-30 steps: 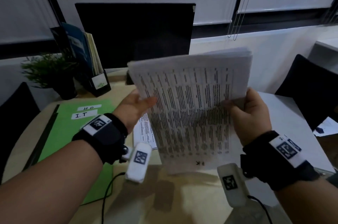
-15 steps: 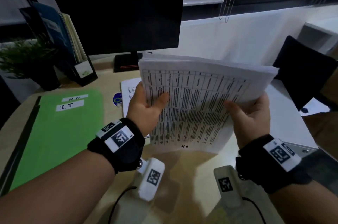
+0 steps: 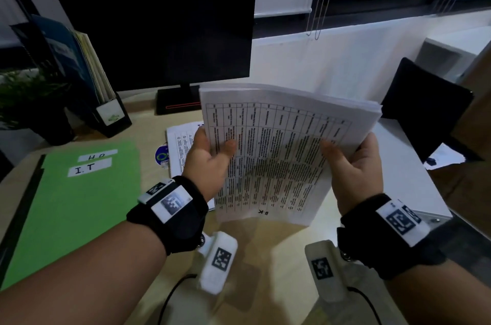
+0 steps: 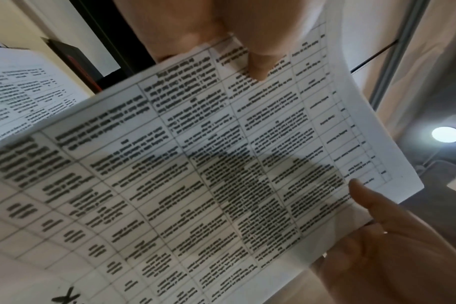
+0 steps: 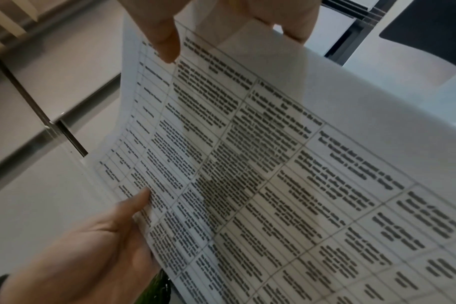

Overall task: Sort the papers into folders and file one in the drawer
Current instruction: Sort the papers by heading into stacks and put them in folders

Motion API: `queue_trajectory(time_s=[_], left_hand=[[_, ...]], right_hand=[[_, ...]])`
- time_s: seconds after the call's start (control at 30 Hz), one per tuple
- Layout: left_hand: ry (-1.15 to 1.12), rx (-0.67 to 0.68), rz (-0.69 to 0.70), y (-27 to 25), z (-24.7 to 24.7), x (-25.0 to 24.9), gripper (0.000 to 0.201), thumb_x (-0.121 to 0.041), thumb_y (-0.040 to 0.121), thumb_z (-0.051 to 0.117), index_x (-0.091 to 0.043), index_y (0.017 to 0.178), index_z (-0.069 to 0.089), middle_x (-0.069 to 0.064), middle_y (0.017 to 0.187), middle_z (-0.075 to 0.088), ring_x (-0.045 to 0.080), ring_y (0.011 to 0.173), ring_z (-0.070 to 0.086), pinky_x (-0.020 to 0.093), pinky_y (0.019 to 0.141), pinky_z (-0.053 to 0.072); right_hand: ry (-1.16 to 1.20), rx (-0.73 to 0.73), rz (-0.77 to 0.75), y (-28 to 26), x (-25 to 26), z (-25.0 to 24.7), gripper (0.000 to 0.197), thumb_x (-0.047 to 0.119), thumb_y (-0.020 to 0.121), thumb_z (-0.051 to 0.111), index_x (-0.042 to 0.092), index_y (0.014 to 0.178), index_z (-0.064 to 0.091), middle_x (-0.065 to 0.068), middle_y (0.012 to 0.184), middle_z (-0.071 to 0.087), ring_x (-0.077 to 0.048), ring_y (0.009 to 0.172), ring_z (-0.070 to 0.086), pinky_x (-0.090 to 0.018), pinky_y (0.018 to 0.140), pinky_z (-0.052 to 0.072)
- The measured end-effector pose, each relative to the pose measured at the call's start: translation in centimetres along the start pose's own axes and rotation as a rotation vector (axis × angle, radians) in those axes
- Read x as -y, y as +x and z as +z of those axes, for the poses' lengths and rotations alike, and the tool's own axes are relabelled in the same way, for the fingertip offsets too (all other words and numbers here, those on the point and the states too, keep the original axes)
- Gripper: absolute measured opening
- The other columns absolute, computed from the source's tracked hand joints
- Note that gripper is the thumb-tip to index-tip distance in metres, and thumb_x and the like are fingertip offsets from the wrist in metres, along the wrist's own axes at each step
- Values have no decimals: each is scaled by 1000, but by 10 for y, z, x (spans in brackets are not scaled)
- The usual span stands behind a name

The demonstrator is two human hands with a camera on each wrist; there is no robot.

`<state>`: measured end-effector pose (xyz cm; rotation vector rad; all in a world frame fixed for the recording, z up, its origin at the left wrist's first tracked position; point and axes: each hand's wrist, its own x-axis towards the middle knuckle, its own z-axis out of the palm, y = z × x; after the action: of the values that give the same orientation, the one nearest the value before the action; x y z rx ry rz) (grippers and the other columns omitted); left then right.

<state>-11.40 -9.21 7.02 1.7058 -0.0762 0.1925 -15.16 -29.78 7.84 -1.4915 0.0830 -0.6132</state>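
1. Above the tabletop (image 3: 138, 266), both hands hold a stack of papers (image 3: 279, 154) in the air, printed tables facing the person, right of the green folders (image 3: 79, 205) labelled "I.T" and another tag I cannot read surely.
2. The step looks like reading the top sheet to decide its folder. To do it well: keep the stack level and squared, peel one sheet only, and check the handwritten mark near the bottom edge before matching it to a label.
3. The left hand (image 3: 210, 165) pinches the stack's left edge: thumb on the front, fingers (image 5: 159, 37) curled behind.
4. The right hand (image 3: 353, 170) grips the right edge the same way, thumb pressed on the print, fingers behind, mostly hidden.
5. The stack bows between the hands; a looser hold could let sheets fan or slip.
6. More sheets (image 3: 183, 144) lie on the tabletop behind the left hand. No drawer is clearly in view.
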Motion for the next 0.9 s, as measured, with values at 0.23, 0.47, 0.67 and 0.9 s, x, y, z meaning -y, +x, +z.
queue_trajectory(time_s=[0.23, 0.47, 0.67, 0.9], left_hand=[[-20, 31, 1, 2, -4, -19, 19, -18, 94, 53, -34, 102, 46, -22, 98, 60, -11, 86, 59, 15, 76, 47], [-161, -9, 52, 9, -8, -65, 81, -88, 66, 37, -24, 112, 58, 6, 106, 68, 21, 100, 65, 50, 90, 51], [-342, -119, -53, 15, 2, -75, 27, -37, 90, 57, -11, 88, 52, 3, 72, 56, 12, 62, 61, 25, 57, 53], [-364, -176, -45, 15, 5, -75, 28, -38, 80, 63, -13, 81, 52, -4, 61, 51, 11, 58, 56, 29, 60, 47]], right_hand=[[-5, 21, -17, 8, 6, -2, 23, 6, 85, 64, 26, 93, 57, 5, 89, 69, -10, 81, 68, -28, 68, 56], [131, 34, 7, 24, 34, 4, 61, 77, 44, 72, 28, 80, 61, 2, 77, 65, -19, 75, 61, -34, 67, 53], [143, -18, 63, 27, 37, 10, 23, 43, 71, 59, 22, 80, 56, 2, 73, 61, -12, 64, 59, -30, 62, 48], [225, -44, 141, 31, 38, 10, 26, 44, 74, 65, 21, 69, 55, 0, 67, 60, -14, 60, 58, -25, 58, 47]])
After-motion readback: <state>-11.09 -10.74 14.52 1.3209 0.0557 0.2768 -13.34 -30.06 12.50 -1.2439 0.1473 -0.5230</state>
